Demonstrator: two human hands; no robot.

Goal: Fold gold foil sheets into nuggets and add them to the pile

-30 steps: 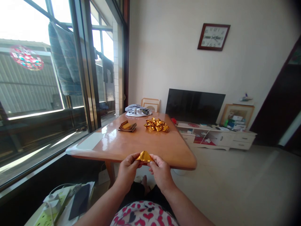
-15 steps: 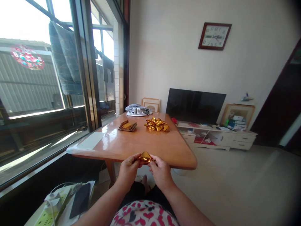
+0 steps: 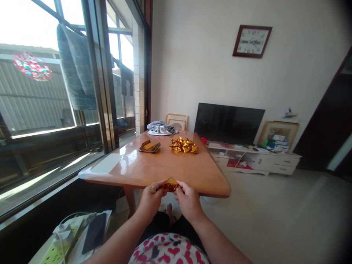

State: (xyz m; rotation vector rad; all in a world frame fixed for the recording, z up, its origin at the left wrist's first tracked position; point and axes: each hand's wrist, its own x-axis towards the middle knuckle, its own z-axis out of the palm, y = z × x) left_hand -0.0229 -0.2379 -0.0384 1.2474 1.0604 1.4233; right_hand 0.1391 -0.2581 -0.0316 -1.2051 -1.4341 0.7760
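Two piles lie near the far edge of the wooden table (image 3: pixel 137 167): folded gold pieces (image 3: pixel 183 145) and a flat sheet stack (image 3: pixel 149 146), so much remains, I judge. At the near edge, my left hand (image 3: pixel 150 198) and right hand (image 3: pixel 188 200) pinch a gold foil sheet (image 3: pixel 171 184), seemingly half-folded.

The gold foil (image 3: pixel 171 184) is a small, shiny, folded piece with a peaked top, creased and partly crumpled. It sits pinched at both ends between the left hand (image 3: pixel 150 198) and the right hand (image 3: pixel 188 200), held in the air just before the table's near edge.
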